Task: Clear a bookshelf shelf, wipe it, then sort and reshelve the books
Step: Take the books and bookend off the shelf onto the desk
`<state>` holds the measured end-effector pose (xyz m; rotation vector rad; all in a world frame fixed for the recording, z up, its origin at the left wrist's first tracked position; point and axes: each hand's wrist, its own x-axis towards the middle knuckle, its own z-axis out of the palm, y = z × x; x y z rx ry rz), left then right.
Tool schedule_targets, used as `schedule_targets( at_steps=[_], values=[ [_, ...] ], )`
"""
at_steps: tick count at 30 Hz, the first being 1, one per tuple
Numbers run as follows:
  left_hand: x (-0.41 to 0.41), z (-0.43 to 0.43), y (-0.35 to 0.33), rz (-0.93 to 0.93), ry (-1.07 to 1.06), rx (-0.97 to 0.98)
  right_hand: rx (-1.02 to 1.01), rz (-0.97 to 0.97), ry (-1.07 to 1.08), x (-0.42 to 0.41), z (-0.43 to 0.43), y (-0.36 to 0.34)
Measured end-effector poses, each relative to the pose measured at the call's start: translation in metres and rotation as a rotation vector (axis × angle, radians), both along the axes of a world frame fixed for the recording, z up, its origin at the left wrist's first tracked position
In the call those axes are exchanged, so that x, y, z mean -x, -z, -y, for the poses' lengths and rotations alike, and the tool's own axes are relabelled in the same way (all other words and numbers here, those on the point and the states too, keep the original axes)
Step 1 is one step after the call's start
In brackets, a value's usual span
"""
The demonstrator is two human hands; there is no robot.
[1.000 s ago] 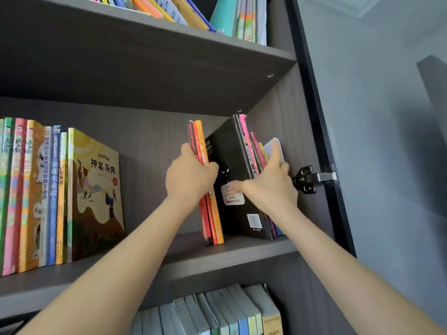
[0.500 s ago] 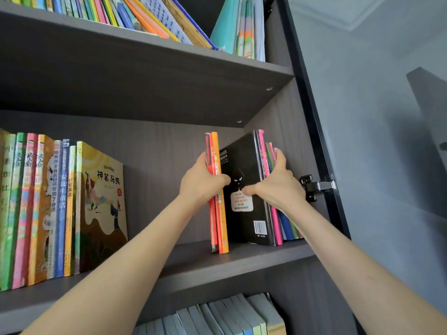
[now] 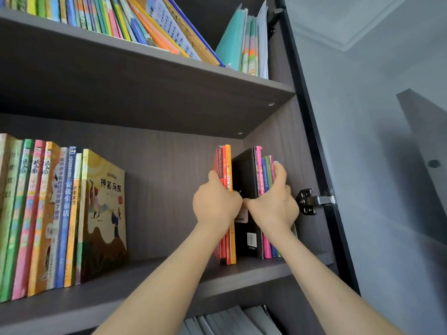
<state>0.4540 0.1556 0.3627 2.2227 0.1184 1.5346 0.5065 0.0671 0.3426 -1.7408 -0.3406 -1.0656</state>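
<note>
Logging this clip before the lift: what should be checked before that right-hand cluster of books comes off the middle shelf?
1. Grip of left hand on the thin red and orange books: ok.
2. Grip of right hand on the pink, blue and green books: ok.
3. Black hardcover book upright between both groups: ok.
4. Bare grey shelf board left of the cluster: ok.
5. Clearance between right hand and metal door hinge: cannot tell.
6. Shelf already wiped: cannot tell.
</note>
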Motion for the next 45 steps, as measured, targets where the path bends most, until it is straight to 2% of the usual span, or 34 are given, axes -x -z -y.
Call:
schedule_targets(
  at_steps=[5, 8, 10, 13, 18, 24, 28, 31, 37, 42, 45],
  values=[
    [0.019, -0.012, -0.004, 0.050, -0.013, 0.134, -0.082, -0.001, -0.120, 0.046, 0.038, 0.003],
    [0.031, -0.024, -0.004, 0.087, -0.024, 0.219, -0.129, 0.015, -0.246, 0.064, 0.060, 0.005],
    [0.037, -0.030, -0.005, 0.110, -0.012, 0.257, -0.103, -0.041, -0.370, 0.069, 0.070, 0.002],
    [0.042, -0.034, -0.004, 0.081, 0.058, 0.255, -0.035, -0.165, -0.587, 0.072, 0.075, -0.010],
    [0.048, -0.038, -0.001, 0.071, 0.111, 0.225, -0.007, -0.173, -0.665, 0.069, 0.074, -0.016],
    [0.051, -0.026, 0.001, 0.050, 0.140, 0.134, -0.167, -0.178, -0.600, 0.047, 0.072, -0.011],
    [0.057, -0.021, 0.006, 0.090, 0.120, 0.186, -0.252, -0.109, -0.418, 0.063, 0.066, 0.001],
    [0.069, -0.022, 0.010, 0.132, 0.155, 0.242, -0.347, -0.001, -0.375, 0.080, 0.070, 0.019],
    [0.116, 0.000, 0.008, 0.184, 0.221, 0.206, -0.603, 0.064, -0.520, 0.118, 0.096, 0.048],
    [0.178, 0.029, 0.004, 0.234, 0.176, 0.076, -0.790, 0.012, -0.757, 0.140, 0.120, 0.053],
    [0.221, 0.052, 0.003, 0.232, 0.118, -0.011, -0.881, -0.086, -0.928, 0.163, 0.137, 0.059]
  ],
)
